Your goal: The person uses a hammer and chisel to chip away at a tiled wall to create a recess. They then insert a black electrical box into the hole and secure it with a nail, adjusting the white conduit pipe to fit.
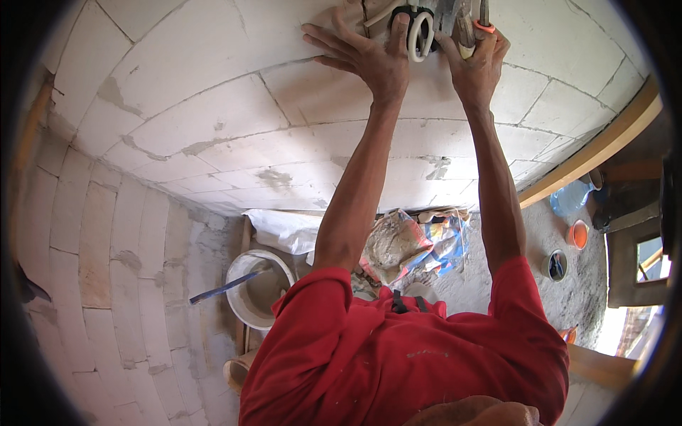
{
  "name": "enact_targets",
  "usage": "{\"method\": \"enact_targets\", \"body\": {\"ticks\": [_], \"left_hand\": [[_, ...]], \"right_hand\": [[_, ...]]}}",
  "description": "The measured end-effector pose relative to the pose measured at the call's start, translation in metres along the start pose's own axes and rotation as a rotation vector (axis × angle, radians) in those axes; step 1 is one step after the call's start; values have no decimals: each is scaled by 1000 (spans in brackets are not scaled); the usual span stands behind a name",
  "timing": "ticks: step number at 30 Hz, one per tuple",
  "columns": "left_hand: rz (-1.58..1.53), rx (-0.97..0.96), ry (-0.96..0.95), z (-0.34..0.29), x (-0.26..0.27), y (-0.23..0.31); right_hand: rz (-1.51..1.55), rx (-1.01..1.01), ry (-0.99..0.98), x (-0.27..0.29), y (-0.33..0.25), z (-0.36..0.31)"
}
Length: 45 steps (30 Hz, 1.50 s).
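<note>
At the top of the head view, a round black box (402,27) sits against the pale block wall (206,99), with a loop of white cable (420,39) hanging from it. My left hand (373,60) lies spread on the wall beside the box, its thumb on the box's edge. My right hand (477,69) is closed round a slim tool with an orange collar (484,27). A worn, light-coloured handle-like piece (465,34) shows between its fingers and thumb; its kind is unclear. Grey, wet-looking material (446,15) lies between the hands. The upper frame edge cuts off the tool ends.
Below left stands a white bucket (234,266) with a blue-handled tool (224,287) across it. A torn bag of grey powder (391,248) lies at the wall's foot. Right are a water bottle (570,197), an orange cup (577,234), a small tub (555,265) and a curved wooden beam (597,153).
</note>
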<state>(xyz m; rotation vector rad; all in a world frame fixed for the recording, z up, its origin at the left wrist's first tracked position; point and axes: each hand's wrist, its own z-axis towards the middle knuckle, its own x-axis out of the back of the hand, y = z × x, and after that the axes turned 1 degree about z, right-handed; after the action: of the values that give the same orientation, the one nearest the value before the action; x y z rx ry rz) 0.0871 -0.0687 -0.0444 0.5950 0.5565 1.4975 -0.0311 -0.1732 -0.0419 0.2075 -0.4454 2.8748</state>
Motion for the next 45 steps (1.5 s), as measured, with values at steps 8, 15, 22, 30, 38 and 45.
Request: {"method": "enact_targets", "body": {"ticks": [8, 15, 22, 30, 38, 45], "left_hand": [[-31, -1, 63, 4, -9, -2], [15, 51, 33, 4, -3, 5], [9, 31, 54, 2, -4, 1], [-17, -8, 49, 3, -6, 0], [178, -93, 211, 8, -19, -19], [192, -94, 295, 3, -27, -19]], "right_hand": [[-23, -127, -17, 3, -13, 6], [-2, -150, -35, 6, -18, 9], [3, -147, -44, 7, -18, 6], [43, -260, 13, -4, -12, 0], [17, -322, 37, 5, -26, 5], [70, -450, 60, 9, -24, 2]]}}
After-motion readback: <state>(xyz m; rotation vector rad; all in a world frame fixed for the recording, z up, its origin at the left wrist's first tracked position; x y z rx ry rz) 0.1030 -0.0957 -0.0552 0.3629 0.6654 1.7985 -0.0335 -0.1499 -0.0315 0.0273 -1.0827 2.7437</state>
